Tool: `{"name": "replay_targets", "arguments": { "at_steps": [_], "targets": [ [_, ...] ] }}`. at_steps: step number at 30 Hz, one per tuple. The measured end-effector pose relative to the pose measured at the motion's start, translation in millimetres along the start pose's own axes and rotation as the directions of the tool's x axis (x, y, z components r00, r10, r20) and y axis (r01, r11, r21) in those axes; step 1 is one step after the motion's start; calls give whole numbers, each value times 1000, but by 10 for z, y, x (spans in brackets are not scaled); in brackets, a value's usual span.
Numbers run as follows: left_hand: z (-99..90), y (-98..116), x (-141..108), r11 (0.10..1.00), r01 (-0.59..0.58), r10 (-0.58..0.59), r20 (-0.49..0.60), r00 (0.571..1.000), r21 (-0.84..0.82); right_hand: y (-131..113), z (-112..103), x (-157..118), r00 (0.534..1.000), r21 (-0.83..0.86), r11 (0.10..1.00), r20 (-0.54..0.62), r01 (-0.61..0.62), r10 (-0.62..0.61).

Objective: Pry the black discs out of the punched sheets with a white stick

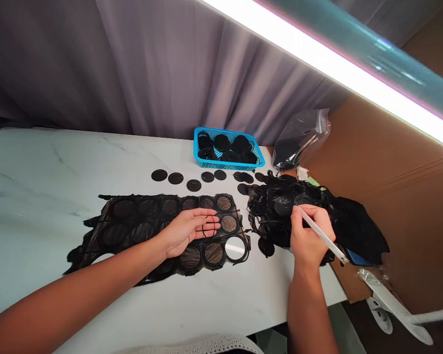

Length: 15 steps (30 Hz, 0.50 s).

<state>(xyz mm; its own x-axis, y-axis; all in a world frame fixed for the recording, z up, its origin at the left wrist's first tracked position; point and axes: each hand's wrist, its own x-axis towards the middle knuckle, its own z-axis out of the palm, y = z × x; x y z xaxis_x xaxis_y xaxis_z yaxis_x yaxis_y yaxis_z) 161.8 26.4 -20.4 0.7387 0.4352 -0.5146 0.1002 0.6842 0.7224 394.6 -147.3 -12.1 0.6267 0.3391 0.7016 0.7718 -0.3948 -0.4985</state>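
My left hand is palm up, fingers stretched to the right, with a thin black ring resting on them. Below it lies a dark sheet of round cells, each edged by a raised black ring. One cell near its right end shows white through. My right hand grips a slim white pen-like tool, its back end pointing down to the right. This hand is over a tangled heap of black scraps and dark discs; the tool's tip is hard to make out there.
A blue basket at the back holds black discs and rings. Loose dark discs lie in front of it. Further right are a clear plastic bag and a cardboard wall. A bright tube lamp crosses above.
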Motion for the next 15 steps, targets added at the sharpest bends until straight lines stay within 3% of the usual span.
{"name": "replay_targets", "arguments": {
  "at_steps": [10, 15],
  "targets": [
    [-28, 48, 46, 988, 119, -112, 74, 991, -102, -51, 33, -27, 996, 103, 994, 87, -30, 21],
    [-55, -13, 35, 996, 74, -69, 94, 993, -54, -62, 29, -20, 996, 118, 992, 74, -54, 46]
  ]
}}
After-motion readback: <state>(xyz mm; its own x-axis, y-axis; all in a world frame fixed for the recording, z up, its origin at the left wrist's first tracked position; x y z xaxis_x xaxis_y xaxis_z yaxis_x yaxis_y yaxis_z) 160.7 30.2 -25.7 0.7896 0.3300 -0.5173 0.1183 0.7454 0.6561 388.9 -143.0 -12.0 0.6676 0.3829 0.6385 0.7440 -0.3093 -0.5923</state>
